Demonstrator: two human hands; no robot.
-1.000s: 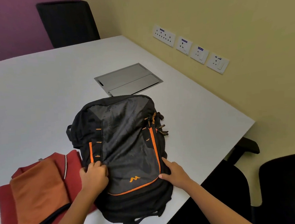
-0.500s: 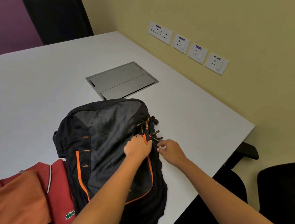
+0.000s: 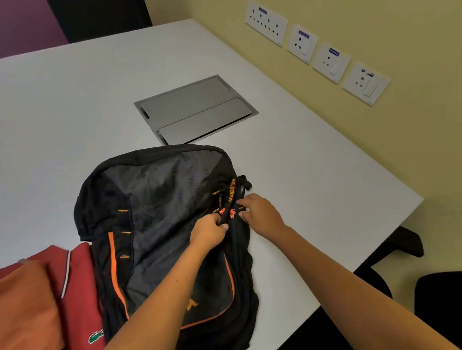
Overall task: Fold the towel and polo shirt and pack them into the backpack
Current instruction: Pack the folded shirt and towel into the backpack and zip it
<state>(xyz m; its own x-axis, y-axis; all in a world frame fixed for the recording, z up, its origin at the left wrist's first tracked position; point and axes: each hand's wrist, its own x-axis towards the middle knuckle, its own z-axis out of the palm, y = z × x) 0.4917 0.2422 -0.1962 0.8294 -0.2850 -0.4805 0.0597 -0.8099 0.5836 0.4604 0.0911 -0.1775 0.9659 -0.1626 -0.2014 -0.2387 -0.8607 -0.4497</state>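
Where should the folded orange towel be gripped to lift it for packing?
Probably at its right-hand edge: the orange towel lies flat on the red polo shirt, and that edge stands exposed beside the backpack. Pinch it from above; its other edges run out of frame.

I see the backpack lying flat on its back on the counter, black with a grey front panel and orange trim, its zips closed as far as I can tell. To its left lies the red polo shirt, folded, a green crocodile logo showing. The folded orange towel with a dark edge rests on top of the shirt.
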